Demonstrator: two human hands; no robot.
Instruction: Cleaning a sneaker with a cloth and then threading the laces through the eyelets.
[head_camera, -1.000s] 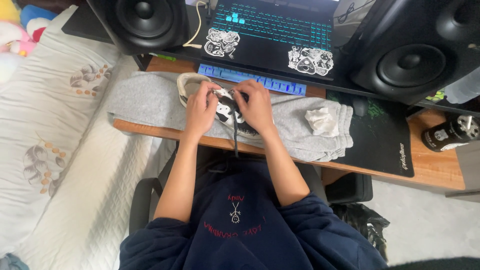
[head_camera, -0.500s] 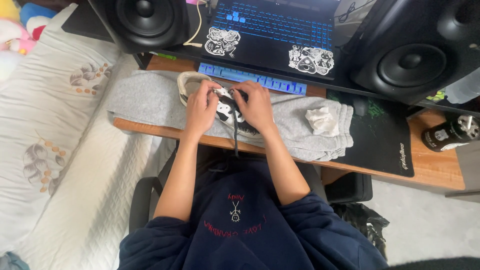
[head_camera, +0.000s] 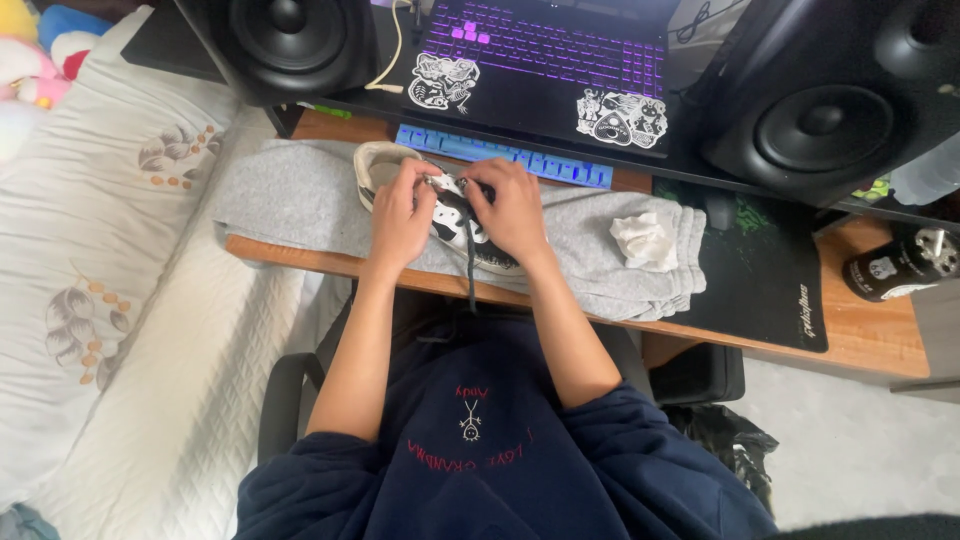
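At your twelve o'clock, two black-and-white illustrated stickers (head_camera: 444, 82) (head_camera: 621, 117) flank the laptop's palm rest; at three o'clock, a dark bottle with a white label (head_camera: 884, 268) lies on the desk.

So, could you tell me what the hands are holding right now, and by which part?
Both the left hand and the right hand grip the shoe at its lace area, on the grey cloth; a dark lace hangs down over the desk edge.

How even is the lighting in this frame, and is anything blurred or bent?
Head view: soft, even daylight with weak shadows; both hands, left hand and right hand, on the shoe are sharp; the laptop keyboard glows purple without glare; wide-angle lens bows the desk edge.
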